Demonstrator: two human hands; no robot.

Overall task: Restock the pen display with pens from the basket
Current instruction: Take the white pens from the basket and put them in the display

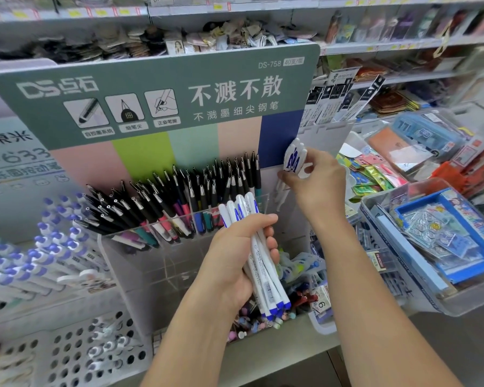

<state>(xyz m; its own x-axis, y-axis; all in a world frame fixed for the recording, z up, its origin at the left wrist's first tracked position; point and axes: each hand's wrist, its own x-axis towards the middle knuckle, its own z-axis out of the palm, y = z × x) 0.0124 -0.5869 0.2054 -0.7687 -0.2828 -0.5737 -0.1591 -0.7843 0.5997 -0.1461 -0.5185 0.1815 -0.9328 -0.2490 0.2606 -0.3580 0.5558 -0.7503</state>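
Note:
My left hand (236,255) grips a bundle of white pens with blue tips and clips (259,263), held upright in front of the clear acrylic pen display (140,263). Higher up, my right hand (316,177) is closed on a few more white and blue pens (294,157), their tips lowered into the display's rightmost compartment (280,196). That display has a green header card (151,88), and its compartments to the left hold several black-capped pens (179,196). I cannot make out the basket.
White and purple pens (48,247) lean in a rack at the left above a perforated white stand (76,356). Clear bins of stationery (436,247) stand at the right. Small erasers and items (263,319) fill a tray below the display. Shelves run behind.

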